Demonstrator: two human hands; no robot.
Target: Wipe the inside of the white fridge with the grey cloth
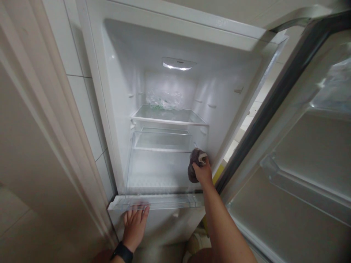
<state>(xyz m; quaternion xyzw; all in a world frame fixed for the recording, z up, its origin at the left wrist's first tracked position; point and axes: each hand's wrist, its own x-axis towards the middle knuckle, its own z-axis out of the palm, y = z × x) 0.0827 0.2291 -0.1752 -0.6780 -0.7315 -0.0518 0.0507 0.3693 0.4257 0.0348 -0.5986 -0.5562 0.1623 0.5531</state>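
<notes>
Left hand (136, 223) is resting with fingers part-curled at the front edge of the clear drawer (161, 201), can't tell if gripping; the front seems to be jutting out, so a loose hold could be letting it tip or slide. Dark bunched cloth (193, 168) is sitting by the drawer's right side, right hand (204, 171) closed firmly around it, so pressing hard could be jolting the drawer. Fridge door (298, 153) is standing open beyond the right forearm; swinging inward, it could be bumping that arm.
</notes>
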